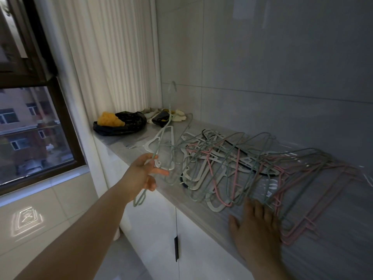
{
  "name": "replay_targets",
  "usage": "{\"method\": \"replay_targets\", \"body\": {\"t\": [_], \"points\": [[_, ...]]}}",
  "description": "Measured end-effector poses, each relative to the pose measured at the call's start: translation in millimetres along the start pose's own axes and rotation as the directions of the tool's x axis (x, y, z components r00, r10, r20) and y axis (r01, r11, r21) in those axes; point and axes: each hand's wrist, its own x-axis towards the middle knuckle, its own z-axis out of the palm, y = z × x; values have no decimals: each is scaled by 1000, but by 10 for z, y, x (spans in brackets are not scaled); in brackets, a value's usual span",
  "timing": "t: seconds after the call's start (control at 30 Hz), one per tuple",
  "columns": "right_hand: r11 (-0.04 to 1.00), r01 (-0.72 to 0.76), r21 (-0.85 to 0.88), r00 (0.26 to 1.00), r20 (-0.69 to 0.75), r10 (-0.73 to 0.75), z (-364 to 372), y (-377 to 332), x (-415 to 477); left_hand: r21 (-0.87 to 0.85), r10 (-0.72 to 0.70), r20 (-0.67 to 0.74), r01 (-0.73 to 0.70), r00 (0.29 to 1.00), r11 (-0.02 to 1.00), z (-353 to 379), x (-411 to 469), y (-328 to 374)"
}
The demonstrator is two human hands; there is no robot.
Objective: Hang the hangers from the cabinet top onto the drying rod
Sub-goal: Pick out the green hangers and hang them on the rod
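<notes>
A tangled pile of thin hangers (232, 162) in green, pink, white and black lies across the grey cabinet top (193, 199). My left hand (143, 174) reaches to the pile's left end and holds a green hanger (161, 146), which tilts up with its hook near the wall and its lower end past the cabinet's front edge. My right hand (256, 227) lies flat with spread fingers on the near part of the pile, pressing on green and pink hangers. The drying rod is out of view.
At the far end of the cabinet top sit a black plastic bag (121, 126) with a yellow lump on it and some small pale items (173, 116). White cabinet doors (153, 229) lie below, a tiled wall behind, and a curtain and window to the left.
</notes>
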Motion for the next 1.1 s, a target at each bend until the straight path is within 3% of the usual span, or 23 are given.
{"method": "replay_targets", "body": {"t": [0.1, 0.17, 0.53, 0.67, 0.73, 0.83, 0.9, 1.1], "points": [[1000, 16, -1, 1000, -24, -16, 26, 13, 19, 134, 160, -32, -155, 987, 979, -107, -39, 151], [1000, 26, 10, 999, 37, -27, -53, -21, -18, 168, 216, -45, -205, 975, 964, -213, -110, 257], [999, 32, 9, 999, -21, -32, -225, -92, -210, 401, 349, -128, -273, 928, 875, -1075, -1126, 693], [962, 249, 110, 966, -102, -239, -398, -427, -338, 471, 358, -220, -223, 907, 854, -1583, -1772, 774], [898, 379, 224, 924, -154, -351, -503, -808, -488, 491, 374, -271, -206, 887, 846, -1832, -2163, 798], [763, 555, 331, 820, -374, -434, -971, -1545, -982, 544, 402, -309, -186, 862, 818, -2225, -2880, 830], [648, 651, 396, 757, -396, -519, -1261, -1988, -1423, 573, 393, -341, -143, 854, 807, -2508, -3430, 844], [288, 882, 373, 464, -586, -664, -1755, -3095, -2827, 560, 336, -502, 4, 797, 829, -3231, -5174, 793]]}}
